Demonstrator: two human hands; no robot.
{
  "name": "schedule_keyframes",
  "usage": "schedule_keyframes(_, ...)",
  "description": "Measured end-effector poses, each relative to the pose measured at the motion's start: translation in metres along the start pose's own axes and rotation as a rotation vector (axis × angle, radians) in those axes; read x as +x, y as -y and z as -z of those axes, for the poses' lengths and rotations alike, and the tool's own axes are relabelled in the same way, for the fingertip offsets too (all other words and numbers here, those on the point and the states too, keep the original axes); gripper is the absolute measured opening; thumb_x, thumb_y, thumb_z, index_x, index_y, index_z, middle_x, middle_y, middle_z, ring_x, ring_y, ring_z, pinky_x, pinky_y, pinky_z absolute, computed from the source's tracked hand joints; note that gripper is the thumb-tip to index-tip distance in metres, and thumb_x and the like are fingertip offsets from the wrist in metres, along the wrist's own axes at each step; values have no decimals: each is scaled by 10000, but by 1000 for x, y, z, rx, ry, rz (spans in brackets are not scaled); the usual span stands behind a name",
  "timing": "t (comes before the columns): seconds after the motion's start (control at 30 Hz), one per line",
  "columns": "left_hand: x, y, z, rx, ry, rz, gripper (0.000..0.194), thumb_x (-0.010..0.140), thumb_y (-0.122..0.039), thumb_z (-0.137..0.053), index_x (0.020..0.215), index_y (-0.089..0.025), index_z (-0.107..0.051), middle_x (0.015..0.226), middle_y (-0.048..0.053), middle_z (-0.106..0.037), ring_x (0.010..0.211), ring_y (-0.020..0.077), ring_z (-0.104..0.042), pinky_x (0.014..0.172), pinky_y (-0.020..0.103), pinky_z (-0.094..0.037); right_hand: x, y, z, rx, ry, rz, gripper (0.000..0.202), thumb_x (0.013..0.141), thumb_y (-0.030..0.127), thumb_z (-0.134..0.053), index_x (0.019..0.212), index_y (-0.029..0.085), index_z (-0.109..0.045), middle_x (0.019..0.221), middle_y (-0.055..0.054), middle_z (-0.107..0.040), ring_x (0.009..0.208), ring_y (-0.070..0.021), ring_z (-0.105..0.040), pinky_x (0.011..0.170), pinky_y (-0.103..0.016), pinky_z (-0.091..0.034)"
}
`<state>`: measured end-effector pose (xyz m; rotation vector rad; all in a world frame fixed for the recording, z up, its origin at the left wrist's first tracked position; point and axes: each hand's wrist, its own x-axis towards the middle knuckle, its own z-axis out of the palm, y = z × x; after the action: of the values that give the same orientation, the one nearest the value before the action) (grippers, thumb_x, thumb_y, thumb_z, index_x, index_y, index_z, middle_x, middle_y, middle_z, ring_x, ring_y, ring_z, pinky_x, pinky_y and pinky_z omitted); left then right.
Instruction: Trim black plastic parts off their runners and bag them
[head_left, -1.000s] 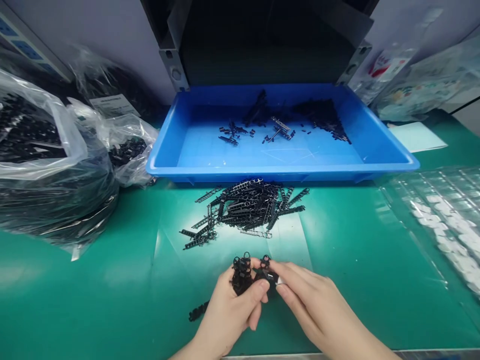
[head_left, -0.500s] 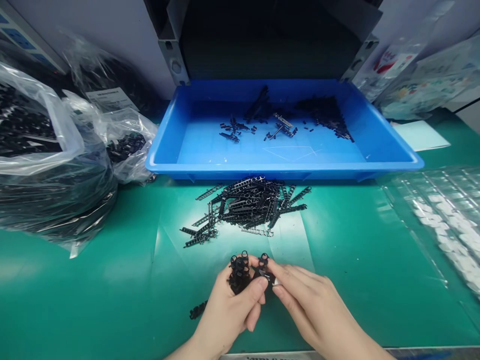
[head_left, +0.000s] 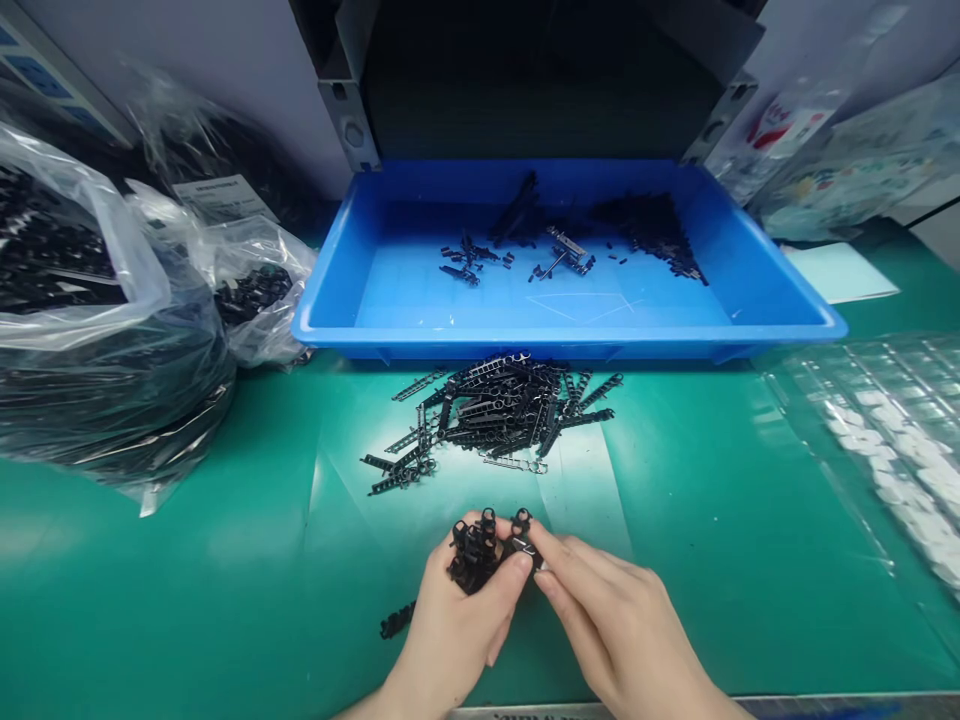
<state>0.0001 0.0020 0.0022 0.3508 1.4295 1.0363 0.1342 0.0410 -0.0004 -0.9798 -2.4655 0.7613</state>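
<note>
Near the front edge of the green table, my left hand (head_left: 469,615) is closed around a bunch of black plastic strips (head_left: 474,555) whose ringed ends stick up. Between both hands is one more black strip (head_left: 521,522), pinched by the left thumb and by the fingertips of my right hand (head_left: 615,605). The fingertips touch or nearly touch, and the lower part of that strip is hidden. Beyond the hands lies a loose pile of black strips (head_left: 502,405). Another black piece (head_left: 397,621) shows beside the left wrist.
Behind the pile stands a blue tray (head_left: 570,338) with scattered black pieces. Clear bags of black parts (head_left: 112,390) fill the left side. At the right lies a clear plastic tray (head_left: 847,400) with white pieces; a bottle (head_left: 787,120) and a pale card (head_left: 840,272) are behind it.
Both hands have shifted slightly left, and my right fingertips are nearer the left thumb. The bunch in my left hand has tilted a little. The pile is unchanged.
</note>
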Motion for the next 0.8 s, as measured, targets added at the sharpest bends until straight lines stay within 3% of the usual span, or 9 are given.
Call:
schedule_keyframes(0.2, 1, 1, -1, -73, -9, -16, 306, 687, -408, -650, 755, -153, -495, 352, -124, -372, 269, -1, -237, 325, 142, -187, 5, -3, 7, -74, -14, 44, 319, 944, 192, -292, 1184, 123, -490, 820, -76, -670, 665, -164, -632, 519, -240, -491)
schedule_keyframes(0.33, 4, 3, 4, -121, 50, -18, 361, 711, -460, -625, 852, -139, -541, 355, -111, -391, 272, 13, -252, 316, 148, -180, 20, -24, 17, -207, 12, -48, 335, 941, 336, -336, 1166, 150, -500, 787, -54, -653, 643, -177, -634, 478, -248, -470)
schedule_keyframes(0.43, 4, 3, 8, -142, 95, -13, 417, 718, -487, -609, 927, -130, -557, 360, -95, -410, 275, 32, -262, 296, 161, -149, 36, -38, 19, -332, 89, -119, 244, 899, 333, -439, 1028, 167, -564, 890, -69, -641, 666, -200, -640, 495, -275, -480)
schedule_keyframes(0.57, 2, 0, 12, -214, 27, -71, 328, 714, -463, -632, 734, -142, -572, 400, -63, -441, 323, 42, -346, 328, 165, -184, 51, -45, 15, -363, 158, -130, 150, 863, 248, -495, 975, 177, -565, 899, -66, -619, 651, -200, -630, 485, -274, -465)
schedule_keyframes(0.67, 1, -3, 14, -286, -17, -130, 367, 705, -492, -635, 611, -150, -535, 396, -63, -412, 327, 50, -352, 336, 178, -198, 52, -46, 14, -339, 178, -116, 116, 864, 195, -472, 942, 190, -558, 897, -59, -606, 672, -189, -621, 505, -261, -459)
schedule_keyframes(0.8, 3, -7, 14, -262, -82, -184, 370, 750, -464, -599, 562, -164, -495, 423, -52, -429, 373, 64, -358, 365, 190, -246, 46, -48, 27, -264, 219, -64, 97, 851, 161, -491, 928, 196, -538, 912, -47, -606, 744, -181, -611, 583, -258, -467)
